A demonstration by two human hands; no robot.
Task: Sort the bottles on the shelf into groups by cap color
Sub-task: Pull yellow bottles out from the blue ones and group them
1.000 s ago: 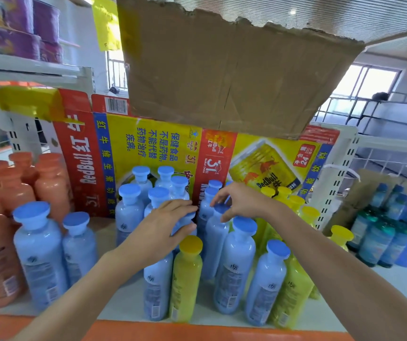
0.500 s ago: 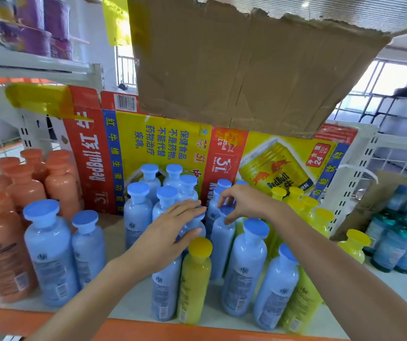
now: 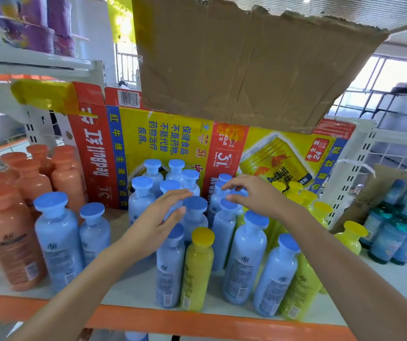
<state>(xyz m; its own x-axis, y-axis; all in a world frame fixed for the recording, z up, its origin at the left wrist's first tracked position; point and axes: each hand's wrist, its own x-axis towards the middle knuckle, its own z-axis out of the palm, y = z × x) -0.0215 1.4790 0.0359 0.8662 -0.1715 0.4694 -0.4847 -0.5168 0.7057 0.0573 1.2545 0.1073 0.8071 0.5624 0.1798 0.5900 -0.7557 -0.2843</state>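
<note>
reaching into the middle cluster of blue-capped bottles (image 3: 244, 254), both hands sit low over the caps. the left hand (image 3: 158, 217) has a wide grip, fingers straight and laid against a blue bottle near the centre, curled round nothing. the right hand (image 3: 254, 195) hovers over the rear caps with fingers loosely arched; its grip is wide too, and no bottle shows inside it.

the sort looks partly done. orange-capped bottles (image 3: 25, 217) stand together at the left, a blue pair (image 3: 57, 237) stands just beside them, apart from the main cluster, and most yellow-capped bottles (image 3: 296, 193) group at the right. one stray yellow bottle (image 3: 198, 267) stands in the front row, touching blue neighbours.

the likeliest trouble is a chain of falls. these bottles are tall, narrow and packed shoulder to shoulder, so a sideways shove from flat fingers could tip one into the next. the front row stands near the orange shelf edge (image 3: 197, 323), and anything falling forward may go over it. both forearms cross above the front caps, so pulling back carelessly could clip the stray yellow bottle. the printed carton (image 3: 173, 143) close behind leaves rear bottles little room to shift.
</note>
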